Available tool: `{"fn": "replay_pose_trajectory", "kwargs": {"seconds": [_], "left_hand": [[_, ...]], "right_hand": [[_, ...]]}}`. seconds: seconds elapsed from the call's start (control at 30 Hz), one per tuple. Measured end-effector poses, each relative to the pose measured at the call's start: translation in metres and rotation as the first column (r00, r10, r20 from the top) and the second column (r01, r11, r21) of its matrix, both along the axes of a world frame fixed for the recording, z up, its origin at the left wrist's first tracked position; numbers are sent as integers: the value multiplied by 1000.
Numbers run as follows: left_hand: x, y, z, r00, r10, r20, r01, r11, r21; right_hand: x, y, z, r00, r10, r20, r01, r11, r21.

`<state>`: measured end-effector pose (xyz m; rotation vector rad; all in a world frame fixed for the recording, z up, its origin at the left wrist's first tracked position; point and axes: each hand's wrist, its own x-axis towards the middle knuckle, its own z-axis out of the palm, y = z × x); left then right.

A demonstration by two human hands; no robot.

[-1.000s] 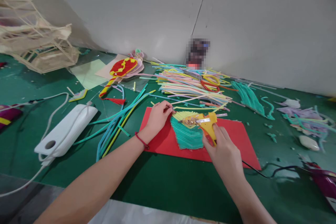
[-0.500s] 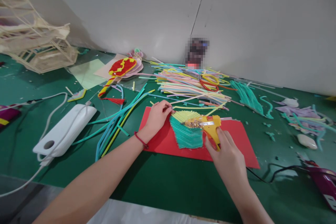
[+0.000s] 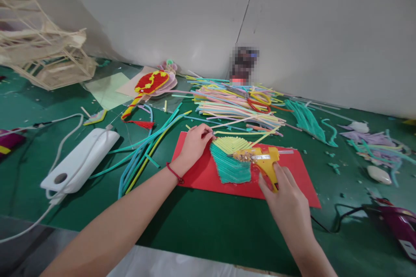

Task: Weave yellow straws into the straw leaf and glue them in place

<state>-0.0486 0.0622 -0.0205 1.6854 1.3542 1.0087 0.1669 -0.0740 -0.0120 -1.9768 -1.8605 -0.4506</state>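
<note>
A yellow hot glue gun (image 3: 264, 160) is gripped in my right hand (image 3: 289, 192), its nozzle pointing left over a teal and pale-yellow panel of pipe cleaners (image 3: 231, 171). The panel lies on a red card (image 3: 292, 179). My left hand (image 3: 197, 140) is closed in a pinch at the panel's upper left corner. From those fingertips a pale-yellow pipe cleaner (image 3: 247, 133) runs right, folds sharply, and comes back toward the panel. The exact spot where the fingers meet it is partly hidden.
Bundled pipe cleaners (image 3: 227, 106) lie at the back with orange-and-yellow-handled scissors (image 3: 260, 100) on top. Left are a white power bank (image 3: 81, 160) with cable, loose stems (image 3: 143, 151) and a red fan-shaped craft (image 3: 152, 83). A purple device (image 3: 398, 225) sits at right.
My right hand has moved the glue gun slightly right and down, so more of the pale-yellow part shows. My left hand has stayed in place.
</note>
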Motion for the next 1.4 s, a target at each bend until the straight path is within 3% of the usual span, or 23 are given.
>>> {"fn": "replay_pose_trajectory", "kwargs": {"seconds": [0.47,1.03,1.23,1.4], "left_hand": [[1,0,0,1000,7,13,-6,1000,-4],[0,0,0,999,-2,33,2,1000,-6],[0,-1,1,999,-5,37,6,1000,-2],[0,-1,1,999,-13,36,13,1000,2]], "right_hand": [[8,-11,-6,990,-98,-100,93,994,-57],[16,-17,-4,983,-122,-139,112,991,-77],[38,-7,-6,909,-266,-320,215,959,-187],[75,11,5,816,-434,-382,342,895,-286]]}}
